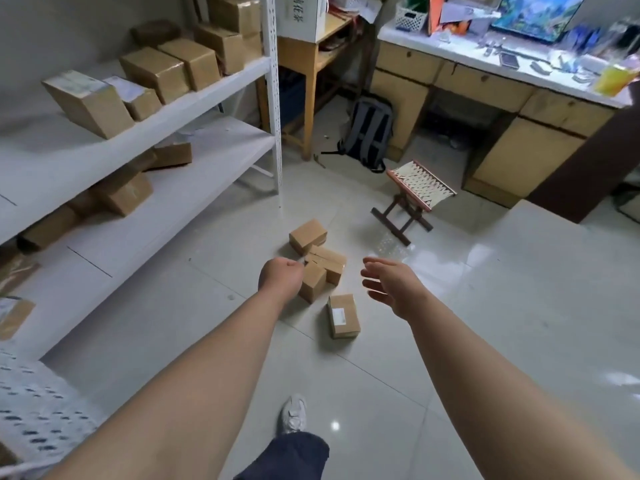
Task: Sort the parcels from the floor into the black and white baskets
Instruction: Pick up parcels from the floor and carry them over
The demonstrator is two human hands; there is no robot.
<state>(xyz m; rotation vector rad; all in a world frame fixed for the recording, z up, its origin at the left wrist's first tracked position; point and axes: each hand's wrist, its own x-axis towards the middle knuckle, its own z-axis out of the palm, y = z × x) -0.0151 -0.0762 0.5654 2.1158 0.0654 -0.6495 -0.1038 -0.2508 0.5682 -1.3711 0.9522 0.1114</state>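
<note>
Several small brown cardboard parcels lie on the pale tiled floor ahead of me. One parcel (307, 236) is farthest, a cluster of parcels (325, 261) sits behind my left hand, and a labelled parcel (343, 315) lies nearest. My left hand (280, 277) is stretched out over the cluster with its fingers curled under and nothing visibly held. My right hand (389, 282) is held out to the right of the parcels, fingers spread and empty. A white perforated basket (38, 410) shows at the bottom left edge. No black basket is in view.
White shelving (138, 133) with several cardboard boxes runs along the left. A folding stool (412, 195) stands beyond the parcels, a grey backpack (369, 131) leans behind it, and a cluttered desk (485, 81) fills the back right. My shoe (293, 414) is on the floor below.
</note>
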